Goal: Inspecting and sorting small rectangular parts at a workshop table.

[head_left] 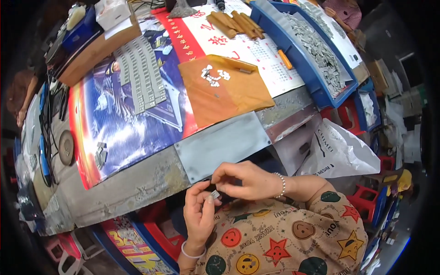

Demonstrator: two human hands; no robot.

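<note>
My left hand (199, 215) is closed, pinching a small grey piece (215, 195) between thumb and fingers, just off the table's near edge. Right beside it, my right hand (240, 180) has its thumb and forefinger pressed together close to the left fingertips. Whatever is in that pinch is too small to make out. Just beyond both hands, a pale metal plate (222, 146) lies at the table edge. Farther off, a brown sheet (238, 91) bears a scatter of small silvery-white pieces (211, 77).
Grey pieces in rows (142, 75) lie on a colourful poster (133, 133), with a small grey pile (101, 156) near its left edge. A blue tray (286, 43) of grey parts stands at far right. Rolled brown sheets (234, 24) lie behind. A white sack (339, 151) hangs right.
</note>
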